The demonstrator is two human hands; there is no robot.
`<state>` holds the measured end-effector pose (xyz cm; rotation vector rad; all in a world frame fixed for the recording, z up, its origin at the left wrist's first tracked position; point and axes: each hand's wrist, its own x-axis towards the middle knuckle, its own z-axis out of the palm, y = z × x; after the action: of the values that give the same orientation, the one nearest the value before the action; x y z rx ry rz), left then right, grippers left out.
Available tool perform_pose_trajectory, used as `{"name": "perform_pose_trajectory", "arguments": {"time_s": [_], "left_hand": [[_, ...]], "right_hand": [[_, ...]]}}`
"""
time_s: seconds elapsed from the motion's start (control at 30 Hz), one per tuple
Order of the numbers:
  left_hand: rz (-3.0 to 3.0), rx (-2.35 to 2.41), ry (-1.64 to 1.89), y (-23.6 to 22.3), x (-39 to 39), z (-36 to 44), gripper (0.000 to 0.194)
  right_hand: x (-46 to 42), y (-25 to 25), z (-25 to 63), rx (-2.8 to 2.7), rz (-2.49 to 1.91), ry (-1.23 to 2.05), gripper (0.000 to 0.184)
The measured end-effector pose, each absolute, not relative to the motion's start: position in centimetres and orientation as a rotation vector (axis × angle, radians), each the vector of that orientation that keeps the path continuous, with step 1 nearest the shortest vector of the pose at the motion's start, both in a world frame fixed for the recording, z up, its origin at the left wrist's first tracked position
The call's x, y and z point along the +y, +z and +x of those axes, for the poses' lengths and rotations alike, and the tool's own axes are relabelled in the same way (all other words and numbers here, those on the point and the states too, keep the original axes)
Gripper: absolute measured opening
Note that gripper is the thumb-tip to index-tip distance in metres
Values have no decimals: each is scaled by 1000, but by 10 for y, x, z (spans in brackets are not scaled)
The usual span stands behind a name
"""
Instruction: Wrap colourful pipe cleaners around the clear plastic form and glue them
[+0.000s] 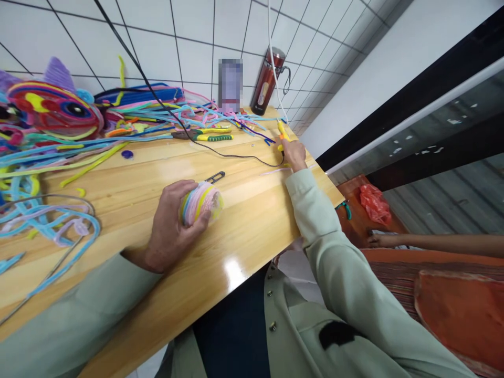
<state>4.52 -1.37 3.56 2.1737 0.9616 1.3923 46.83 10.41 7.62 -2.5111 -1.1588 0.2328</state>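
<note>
My left hand [173, 223] is closed around a rounded piece wound with pipe cleaners [202, 202] in pink, yellow and blue stripes. Its right end looks paler and see-through, and my palm hides the left side. Near the table's far right corner, my right hand [295, 155] grips a yellow glue gun [282, 131] with a black cord. The fingers cover part of its handle. Just beyond the striped piece lies a small dark slotted clip [216, 177], apart from my left hand.
Loose pipe cleaners [157, 113] heap along the wall, beside a colourful fish-like figure [55, 107]. Pliers [205, 135] lie in front. A red flask [268, 81] stands at the back. The cord [236, 156] crosses the table. Another person's arm [433, 241] shows at right.
</note>
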Motion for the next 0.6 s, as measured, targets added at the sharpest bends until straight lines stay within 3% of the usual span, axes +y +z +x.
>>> {"name": "perform_pose_trajectory", "arguments": {"time_s": [0.17, 0.27, 0.37, 0.6], "left_hand": [[2162, 1017, 1367, 38, -13, 46, 45], [2171, 1059, 1392, 39, -10, 45, 45], [2156, 1102, 1425, 39, -4, 42, 46], [2106, 1225, 1432, 38, 6, 36, 48]], "right_hand": [[84, 84, 457, -1021, -2210, 179, 45], [65, 87, 437, -951, -1594, 504, 35], [47, 90, 410, -1008, -1196, 861, 43], [26, 96, 353, -1134, -1102, 1199, 28]]}}
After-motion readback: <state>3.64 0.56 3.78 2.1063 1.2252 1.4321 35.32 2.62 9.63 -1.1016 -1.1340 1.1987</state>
